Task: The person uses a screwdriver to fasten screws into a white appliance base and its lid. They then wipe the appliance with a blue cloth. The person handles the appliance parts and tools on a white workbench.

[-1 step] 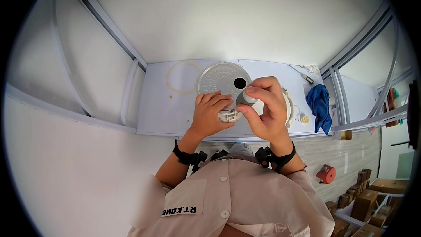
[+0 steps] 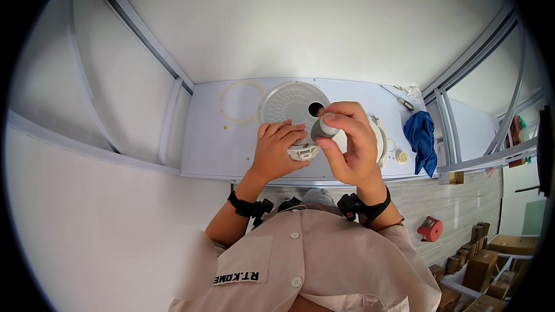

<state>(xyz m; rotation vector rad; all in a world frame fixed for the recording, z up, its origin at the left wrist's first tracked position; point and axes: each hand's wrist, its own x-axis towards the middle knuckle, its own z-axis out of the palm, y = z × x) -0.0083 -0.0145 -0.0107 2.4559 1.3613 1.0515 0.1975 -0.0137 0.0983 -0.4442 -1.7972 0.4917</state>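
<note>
A round grey lid point(image 2: 286, 101), with rings of raised marks and a round black hole near its right side, lies on the white table. Fingers of my left hand point(image 2: 274, 147) rest over its near edge, and the thumb lies against the rim beside a white latch point(image 2: 303, 154). My right hand point(image 2: 355, 144) pinches a thick grey handle with a pale rounded end point(image 2: 327, 129) between thumb and fingers. That handle points down over the near right part of the lid; its lower end is hidden.
A thin cream ring point(image 2: 221, 103) lies left of the lid. A white round part point(image 2: 380, 141) shows partly behind my right hand. Farther right are a small cream cap point(image 2: 401, 156), a screwdriver point(image 2: 404, 103) and a blue cloth point(image 2: 421, 138). Metal frames border the table; a red stool point(image 2: 430, 229) stands below.
My right fingers have shifted slightly around the grey handle, and one fingertip now covers part of the black hole. My left hand and the lid stay in place.
</note>
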